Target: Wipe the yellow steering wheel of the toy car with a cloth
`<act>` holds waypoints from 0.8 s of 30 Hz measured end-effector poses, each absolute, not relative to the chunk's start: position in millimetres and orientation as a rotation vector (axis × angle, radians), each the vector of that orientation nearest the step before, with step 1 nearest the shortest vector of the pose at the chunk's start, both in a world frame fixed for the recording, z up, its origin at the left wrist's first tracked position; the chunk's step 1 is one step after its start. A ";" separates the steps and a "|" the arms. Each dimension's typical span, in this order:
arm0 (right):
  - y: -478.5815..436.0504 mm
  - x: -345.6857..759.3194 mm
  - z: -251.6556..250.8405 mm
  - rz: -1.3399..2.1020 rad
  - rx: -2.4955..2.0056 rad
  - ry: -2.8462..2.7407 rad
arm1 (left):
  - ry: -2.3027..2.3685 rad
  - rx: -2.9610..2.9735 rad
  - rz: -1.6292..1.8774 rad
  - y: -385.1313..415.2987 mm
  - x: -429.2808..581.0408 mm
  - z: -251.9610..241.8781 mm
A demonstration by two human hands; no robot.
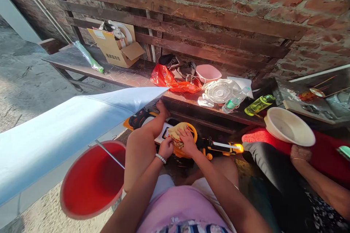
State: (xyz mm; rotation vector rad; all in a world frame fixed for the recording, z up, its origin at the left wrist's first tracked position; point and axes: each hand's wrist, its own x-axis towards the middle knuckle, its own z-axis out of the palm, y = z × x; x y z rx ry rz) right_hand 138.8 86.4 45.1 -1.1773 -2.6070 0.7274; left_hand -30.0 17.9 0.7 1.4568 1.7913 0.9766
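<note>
My left hand [165, 148], with a bead bracelet at the wrist, is closed on the near edge of a yellow cloth [175, 133]. My right hand [187, 141] presses on the same cloth with bent fingers. The cloth lies over an orange and white toy car [216, 147] on the ground in front of my knees. My raised left knee [139, 145] stands just left of both hands.
A red basin [93, 180] sits at lower left under a pale blue sheet [68, 127]. A wooden bench [123, 74] carries a cardboard box [116, 47], red bag [169, 80], pink bowl [208, 72], small fan [219, 91] and bottles. Another person's hand [300, 153] holds a white basin [288, 126].
</note>
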 end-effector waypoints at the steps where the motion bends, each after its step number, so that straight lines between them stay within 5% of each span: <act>1: 75.7 152.1 40.6 0.705 -1.129 -2.614 | 1.801 1.450 0.982 17.6 -30.3 1.1; 6: 45.6 207.9 27.7 0.551 -1.192 -2.660 | 1.876 1.650 0.946 15.3 -16.3 12.2; 12: 87.7 219.3 18.0 0.395 -1.348 -2.521 | 1.926 1.720 0.389 7.9 7.4 18.1; 24: 6.2 219.5 -3.5 0.418 -1.008 -2.564 | 1.869 1.691 0.245 10.1 0.0 27.0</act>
